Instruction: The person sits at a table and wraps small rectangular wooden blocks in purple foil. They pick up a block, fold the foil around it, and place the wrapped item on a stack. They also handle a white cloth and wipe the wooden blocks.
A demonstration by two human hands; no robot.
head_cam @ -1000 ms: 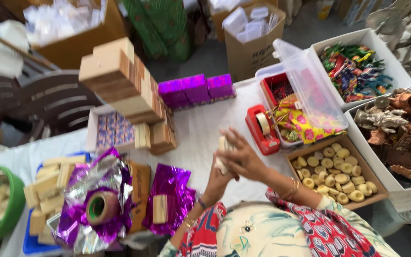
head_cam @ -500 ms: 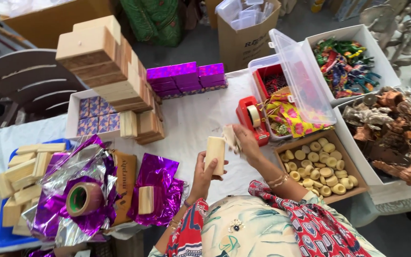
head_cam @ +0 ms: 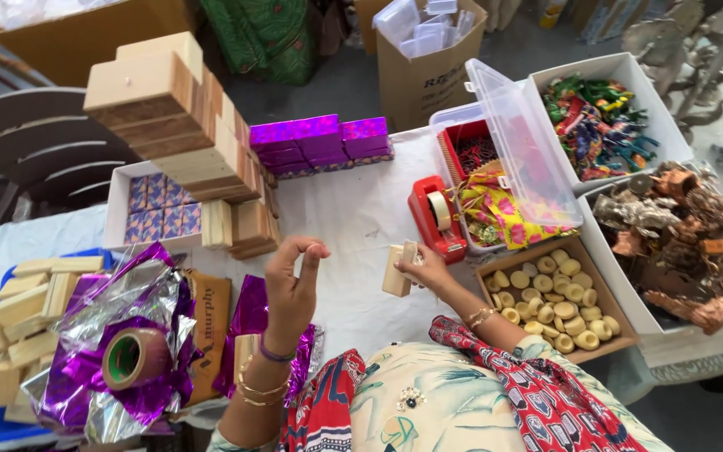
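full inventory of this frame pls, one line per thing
wooden block: one, pale, held in the right hand
stacked wooden blocks: many, pale, back left of the table
loose wooden blocks: several, pale, on the blue tray at far left
foil sheets: a few, purple and silver, front left
tape roll: one, brown, on the foil
wrapped boxes: several, purple, back centre
tape dispenser: one, red, right of centre
clear bin: one, lid open, red and yellow items inside
cardboard tray: one, brown, full of yellow round pieces
white box: one, colourful trinkets, back right
left hand: raised, empty, fingers pinched
right hand: gripping the block
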